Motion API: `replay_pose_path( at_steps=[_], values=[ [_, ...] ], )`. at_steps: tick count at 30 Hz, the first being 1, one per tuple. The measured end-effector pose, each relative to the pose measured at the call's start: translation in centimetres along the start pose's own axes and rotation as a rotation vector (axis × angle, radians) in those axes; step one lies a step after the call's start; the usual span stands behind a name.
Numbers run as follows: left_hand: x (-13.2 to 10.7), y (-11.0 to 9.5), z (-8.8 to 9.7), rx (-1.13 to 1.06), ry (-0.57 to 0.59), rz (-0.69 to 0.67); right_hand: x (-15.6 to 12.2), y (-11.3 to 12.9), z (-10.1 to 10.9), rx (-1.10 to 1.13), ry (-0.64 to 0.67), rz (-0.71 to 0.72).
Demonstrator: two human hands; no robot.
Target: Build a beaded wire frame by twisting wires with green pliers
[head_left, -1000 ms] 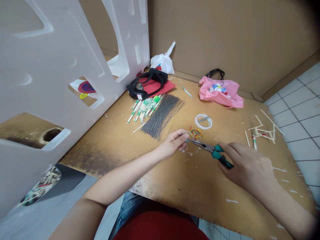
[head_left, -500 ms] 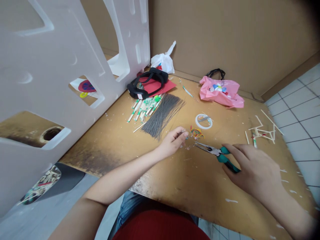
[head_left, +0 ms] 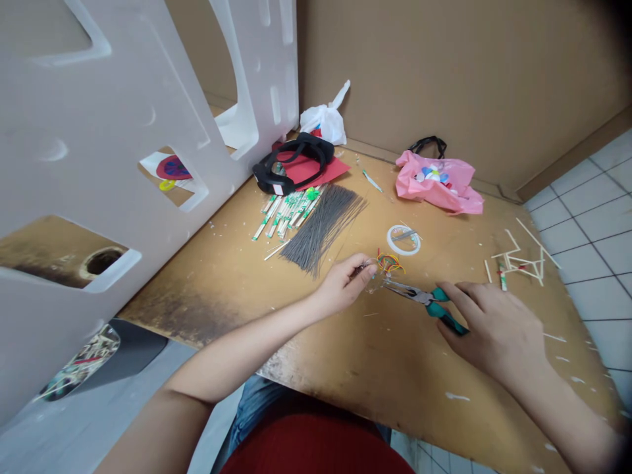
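My right hand [head_left: 498, 322] is wrapped round the teal handles of long-nose pliers [head_left: 419, 296]. The pliers' tips point left, close to my left hand, with their jaws slightly apart. My left hand [head_left: 348, 283] pinches a small piece of thin wire with clear bits on it [head_left: 374, 280]; its exact shape is too small to make out. Just beyond the fingertips lies a tangle of red, yellow and green bands [head_left: 390, 263]. Behind that, a white tape roll [head_left: 403, 239] lies flat with short grey wires across it.
A bundle of grey wires [head_left: 320, 227] lies beside wrapped chopsticks [head_left: 284, 214] and a black headset [head_left: 291, 164]. At the back are a pink bag [head_left: 439, 184] and a white bag [head_left: 323, 124]. Joined sticks [head_left: 523, 260] lie right. A white plastic panel [head_left: 148, 118] stands left.
The pliers and my right hand have shifted slightly left, toward my left hand. My left fingertips have moved a little to the right, still pinching the small piece.
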State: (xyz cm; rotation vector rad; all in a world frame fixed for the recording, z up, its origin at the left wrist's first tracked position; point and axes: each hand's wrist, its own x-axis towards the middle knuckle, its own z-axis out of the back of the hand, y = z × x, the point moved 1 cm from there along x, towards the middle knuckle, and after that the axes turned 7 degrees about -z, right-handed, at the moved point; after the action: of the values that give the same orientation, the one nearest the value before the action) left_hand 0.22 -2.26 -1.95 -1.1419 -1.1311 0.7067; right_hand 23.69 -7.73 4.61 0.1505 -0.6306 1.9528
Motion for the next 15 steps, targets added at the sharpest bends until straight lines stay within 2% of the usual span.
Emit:
replay_pose_path(
  at_steps=[4, 15],
  values=[
    [0.0, 0.6, -0.1, -0.134, 0.048, 0.078, 0.2, 0.5, -0.3, 0.007, -0.046, -0.021],
    [0.2, 0.1, -0.1, -0.276, 0.079, 0.126, 1.1, 0.9, 0.5, -0.07, -0.054, 0.048]
  ],
)
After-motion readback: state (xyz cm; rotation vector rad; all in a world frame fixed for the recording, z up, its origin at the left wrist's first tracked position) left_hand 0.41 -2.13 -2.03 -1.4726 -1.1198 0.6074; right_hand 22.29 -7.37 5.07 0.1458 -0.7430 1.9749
